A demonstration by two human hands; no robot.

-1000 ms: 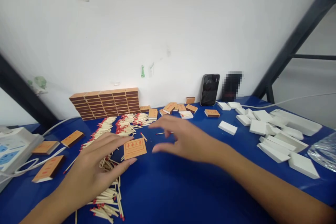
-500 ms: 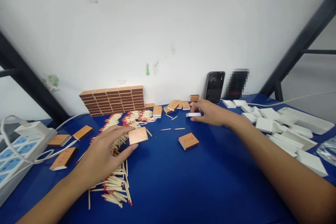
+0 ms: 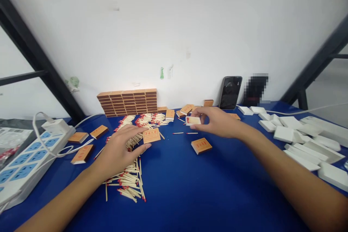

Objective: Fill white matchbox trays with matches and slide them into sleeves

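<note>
My left hand pinches an orange matchbox sleeve with red print between thumb and fingers. It hangs over a spread of loose red-tipped matches. Between the thumb and fingers of my right hand is a small white matchbox tray, tilted so that matches show inside it. An orange matchbox lies on the blue table just in front of that hand. Two single matches lie between the hands. Whether the sleeve is hollow cannot be seen from this side.
Stacked matchboxes form a block against the wall. More matchboxes lie beside it, and several at left near a power strip with cables. White trays are heaped at right. A black phone leans on the wall.
My right hand has tilted the white tray, so the matches inside now show. My left hand has turned the sleeve so its printed face shows. The whole view has shifted slightly.
</note>
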